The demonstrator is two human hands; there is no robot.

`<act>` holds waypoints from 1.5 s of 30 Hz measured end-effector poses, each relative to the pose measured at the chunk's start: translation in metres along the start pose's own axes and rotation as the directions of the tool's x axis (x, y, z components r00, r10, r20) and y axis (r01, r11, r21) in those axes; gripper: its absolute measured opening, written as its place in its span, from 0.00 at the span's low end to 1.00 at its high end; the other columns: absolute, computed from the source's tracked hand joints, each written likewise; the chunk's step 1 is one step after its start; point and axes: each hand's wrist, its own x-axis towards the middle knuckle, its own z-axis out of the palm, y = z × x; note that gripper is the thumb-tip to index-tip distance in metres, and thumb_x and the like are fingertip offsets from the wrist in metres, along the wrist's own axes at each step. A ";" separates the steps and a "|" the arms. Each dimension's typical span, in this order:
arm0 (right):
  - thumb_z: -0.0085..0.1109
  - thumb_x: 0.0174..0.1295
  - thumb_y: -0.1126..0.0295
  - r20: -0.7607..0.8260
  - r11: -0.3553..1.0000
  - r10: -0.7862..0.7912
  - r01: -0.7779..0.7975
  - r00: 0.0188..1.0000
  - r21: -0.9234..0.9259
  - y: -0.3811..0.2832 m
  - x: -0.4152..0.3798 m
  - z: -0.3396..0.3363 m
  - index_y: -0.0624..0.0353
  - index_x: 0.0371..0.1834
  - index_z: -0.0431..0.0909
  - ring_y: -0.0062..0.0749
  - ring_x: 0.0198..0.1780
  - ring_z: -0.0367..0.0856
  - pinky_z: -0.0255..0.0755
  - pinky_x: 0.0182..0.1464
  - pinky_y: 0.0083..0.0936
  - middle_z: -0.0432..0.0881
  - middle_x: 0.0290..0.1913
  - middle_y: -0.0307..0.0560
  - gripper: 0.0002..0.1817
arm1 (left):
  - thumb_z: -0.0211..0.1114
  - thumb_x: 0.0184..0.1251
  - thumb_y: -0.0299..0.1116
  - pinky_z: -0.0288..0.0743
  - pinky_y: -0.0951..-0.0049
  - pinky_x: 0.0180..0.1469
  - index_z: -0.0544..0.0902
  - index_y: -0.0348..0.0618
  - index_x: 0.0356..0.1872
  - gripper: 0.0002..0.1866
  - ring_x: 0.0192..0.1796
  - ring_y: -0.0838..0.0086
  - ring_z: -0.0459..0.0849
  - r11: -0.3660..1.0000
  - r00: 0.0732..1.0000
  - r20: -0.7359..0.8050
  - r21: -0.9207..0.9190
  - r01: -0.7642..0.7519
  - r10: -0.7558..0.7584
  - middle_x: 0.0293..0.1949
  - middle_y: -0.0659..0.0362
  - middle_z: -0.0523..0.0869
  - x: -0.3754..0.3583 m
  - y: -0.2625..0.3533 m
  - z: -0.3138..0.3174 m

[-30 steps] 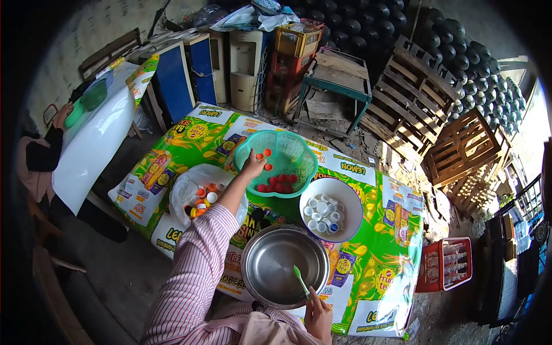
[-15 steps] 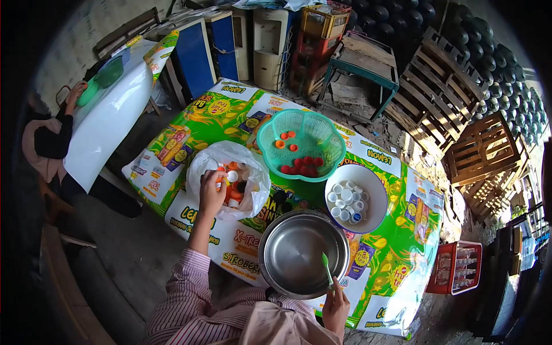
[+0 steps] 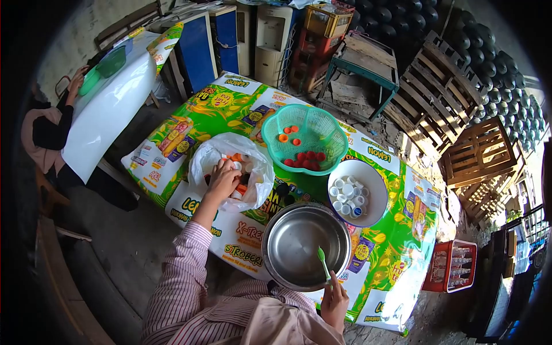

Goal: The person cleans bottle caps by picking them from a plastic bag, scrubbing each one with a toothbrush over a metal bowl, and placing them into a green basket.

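My left hand reaches into a white plastic bag of orange, white and dark bottle caps. Its fingers are bent and closed among the caps, beside a white one; what they grip is hidden. In my right hand is a slim green-and-white tool, shaped like a toothbrush, held by its pale lower end. The tool's green tip points up over a steel basin. Behind the basin, a green plastic basket holds red and orange caps. White caps lie in a white bowl.
A printed plastic cover lies over the table. At the left, another person sits by a white-covered table with green bowls. A red crate stands off the right edge; wooden pallets lean behind.
My left hand has moved deeper into the bag, its back now covering many caps. My right hand still holds the tool over the basin, slightly higher in view.
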 end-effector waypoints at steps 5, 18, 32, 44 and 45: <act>0.54 0.58 0.76 -0.057 1.000 -0.024 0.024 0.998 0.007 0.004 -0.004 0.003 0.57 0.59 0.71 0.38 0.19 0.73 0.65 0.23 0.33 0.73 0.22 0.49 0.23 | 0.71 0.45 0.30 0.66 0.60 0.51 0.80 0.45 0.28 0.08 0.51 0.62 0.71 0.991 0.995 -0.080 -0.115 -0.066 0.057 0.40 0.59 0.76 -0.001 -0.004 -0.004; 0.53 0.58 0.78 -0.131 0.999 0.019 -0.014 0.991 0.038 0.001 -0.006 0.000 0.55 0.60 0.70 0.42 0.23 0.75 0.68 0.26 0.34 0.75 0.24 0.49 0.24 | 0.55 0.67 0.32 0.72 0.79 0.31 0.69 0.40 0.33 0.07 0.30 0.82 0.77 0.455 0.963 0.159 -0.857 0.243 -0.216 0.29 0.62 0.79 -0.019 0.036 -0.042; 0.52 0.60 0.77 -0.190 0.982 0.168 -0.148 0.967 0.114 0.000 -0.008 0.002 0.60 0.58 0.71 0.36 0.20 0.75 0.68 0.25 0.29 0.79 0.29 0.54 0.20 | 0.63 0.58 0.28 0.72 0.61 0.50 0.71 0.40 0.50 0.18 0.45 0.54 0.78 0.657 0.856 0.260 -0.744 -0.117 0.447 0.45 0.50 0.80 -0.075 0.197 0.009; 0.49 0.62 0.77 -0.188 0.986 0.123 -0.100 0.974 0.132 0.005 -0.010 0.004 0.58 0.58 0.71 0.35 0.20 0.76 0.68 0.25 0.29 0.79 0.30 0.57 0.20 | 0.65 0.49 0.22 0.73 0.65 0.49 0.70 0.42 0.59 0.31 0.45 0.61 0.79 0.725 0.759 0.314 -0.626 -0.286 0.570 0.39 0.54 0.81 -0.063 0.205 0.039; 0.49 0.62 0.77 -0.191 0.988 0.115 -0.092 0.975 0.127 0.006 -0.010 0.005 0.58 0.58 0.71 0.35 0.20 0.75 0.68 0.26 0.30 0.79 0.29 0.57 0.20 | 0.65 0.49 0.22 0.73 0.65 0.49 0.70 0.42 0.59 0.31 0.45 0.61 0.79 0.726 0.759 0.314 -0.626 -0.286 0.570 0.39 0.54 0.81 -0.064 0.204 0.042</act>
